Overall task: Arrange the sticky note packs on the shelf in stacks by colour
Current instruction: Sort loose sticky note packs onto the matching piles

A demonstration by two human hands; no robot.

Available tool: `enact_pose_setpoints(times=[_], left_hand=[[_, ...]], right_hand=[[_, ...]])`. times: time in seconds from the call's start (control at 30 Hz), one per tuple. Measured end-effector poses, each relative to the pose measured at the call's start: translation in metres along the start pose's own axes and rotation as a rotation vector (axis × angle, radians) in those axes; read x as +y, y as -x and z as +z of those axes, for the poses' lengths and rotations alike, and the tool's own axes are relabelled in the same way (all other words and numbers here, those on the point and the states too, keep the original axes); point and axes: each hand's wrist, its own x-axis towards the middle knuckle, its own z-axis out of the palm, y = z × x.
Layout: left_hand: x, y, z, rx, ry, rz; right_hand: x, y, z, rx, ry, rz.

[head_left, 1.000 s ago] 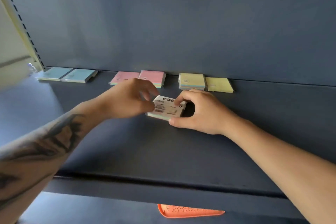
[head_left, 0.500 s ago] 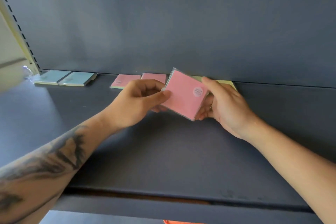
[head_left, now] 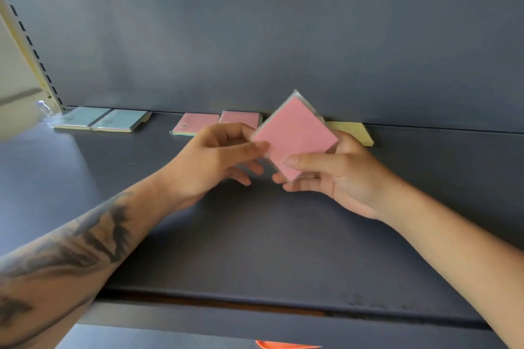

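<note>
Dark shelf (head_left: 255,235); both hands, left hand (head_left: 215,159) and right hand (head_left: 334,173), pinch pink pack (head_left: 295,136): light, stiff, slick wrap, grip edges; pink stacks (head_left: 221,122) at 10 o'clock

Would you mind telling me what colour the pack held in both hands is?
Pink, seen clearly in the head view: the held pack.

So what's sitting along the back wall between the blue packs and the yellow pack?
In the head view, two pink packs lie side by side between the blue packs and the yellow pack. The held pink pack hides the stretch before the yellow one.
</note>
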Motion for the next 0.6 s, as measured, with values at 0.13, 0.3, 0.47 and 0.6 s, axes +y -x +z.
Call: enact_pose_setpoints(times=[0.13,0.3,0.47,0.6], left_hand=[[0.001,-0.002,-0.007,0.068,0.129,-0.031],[-0.003,-0.002,-0.009,0.1,0.136,-0.079],[-0.002,-0.001,-0.009,0.1,0.096,-0.1],[0.004,0.007,-0.013,0.081,0.016,-0.128]], right_hand=[[0.006,-0.001,-0.002,0.161,0.187,-0.095],[0.011,0.004,-0.004,0.108,0.971,-0.404],[0.019,0.0,0.007,0.175,1.347,-0.586],[0.02,0.001,0.01,0.104,1.315,-0.467]])
